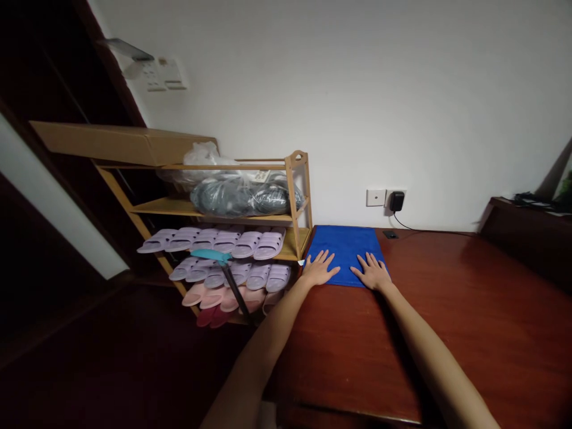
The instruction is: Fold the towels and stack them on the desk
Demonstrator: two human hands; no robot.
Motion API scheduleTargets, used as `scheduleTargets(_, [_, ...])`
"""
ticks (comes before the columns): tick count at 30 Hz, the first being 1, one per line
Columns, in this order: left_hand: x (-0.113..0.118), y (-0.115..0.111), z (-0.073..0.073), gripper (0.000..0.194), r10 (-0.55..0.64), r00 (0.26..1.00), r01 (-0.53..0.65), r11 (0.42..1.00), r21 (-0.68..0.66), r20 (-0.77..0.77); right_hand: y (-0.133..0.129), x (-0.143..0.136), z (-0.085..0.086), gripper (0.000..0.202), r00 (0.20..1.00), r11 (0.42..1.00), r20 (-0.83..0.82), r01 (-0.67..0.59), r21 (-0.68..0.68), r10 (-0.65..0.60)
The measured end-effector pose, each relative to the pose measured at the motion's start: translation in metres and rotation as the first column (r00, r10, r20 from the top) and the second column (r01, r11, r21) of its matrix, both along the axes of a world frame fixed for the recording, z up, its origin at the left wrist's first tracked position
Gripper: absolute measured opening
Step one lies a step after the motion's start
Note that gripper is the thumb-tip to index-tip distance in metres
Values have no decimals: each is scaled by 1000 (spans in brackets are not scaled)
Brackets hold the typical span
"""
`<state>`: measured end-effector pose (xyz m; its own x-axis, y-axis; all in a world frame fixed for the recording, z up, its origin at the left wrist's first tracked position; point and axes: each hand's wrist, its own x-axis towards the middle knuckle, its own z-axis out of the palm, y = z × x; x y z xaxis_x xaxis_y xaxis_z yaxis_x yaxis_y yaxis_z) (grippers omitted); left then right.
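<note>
A blue cloth (pixel 344 243) lies flat on the reddish-brown wooden table (pixel 348 345), near the wall at its far left corner. On the cloth's near left part rests my left hand (pixel 320 269), palm down with fingers spread. My right hand (pixel 372 273) lies flat on its near right part, the fingers also apart. Between the two hands a stretch of smooth blue fabric shows. Neither hand grips anything.
Left of the table stands a wooden shoe rack (pixel 292 185) with several lilac slippers (pixel 270 243), pink slippers (pixel 230 300) and a plastic-wrapped bundle (pixel 245 195). A cardboard box (pixel 111 142) tops it. A black plug adapter (pixel 396 201) sits in the wall socket, its cable trailing right.
</note>
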<state>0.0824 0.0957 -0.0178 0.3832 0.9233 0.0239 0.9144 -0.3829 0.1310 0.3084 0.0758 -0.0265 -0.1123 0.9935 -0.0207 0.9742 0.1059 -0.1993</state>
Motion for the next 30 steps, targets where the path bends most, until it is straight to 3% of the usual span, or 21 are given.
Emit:
scheduleTargets(8, [1,-2,2,75,7,999,-7,1000,15,-33,-10,-3,4,81,1000,995,-7,20,96,-19])
scheduleTargets(14, [3,-4,5,70,25,998,-24,999,36,-49,-26,8,-2,81,998,994,-5,57,98,-57])
scheduleTargets(19, [12,-21,6,60,56,998,-53,992,117,-25,-35,13,-3,78,999,991,13,51,124,-53])
scheduleTargets(24, [14,-40,0,66,66,997,-63,993,96,-27,-52,4,12,72,997,964,34,59,259,-71])
scheduleTargets(27, [13,-47,0,66,76,997,-72,990,119,-24,-78,10,21,67,993,935,105,-84,345,51])
scheduleTargets(30, [12,-51,2,67,75,997,-73,988,138,-16,-117,42,23,67,963,916,157,-259,305,220])
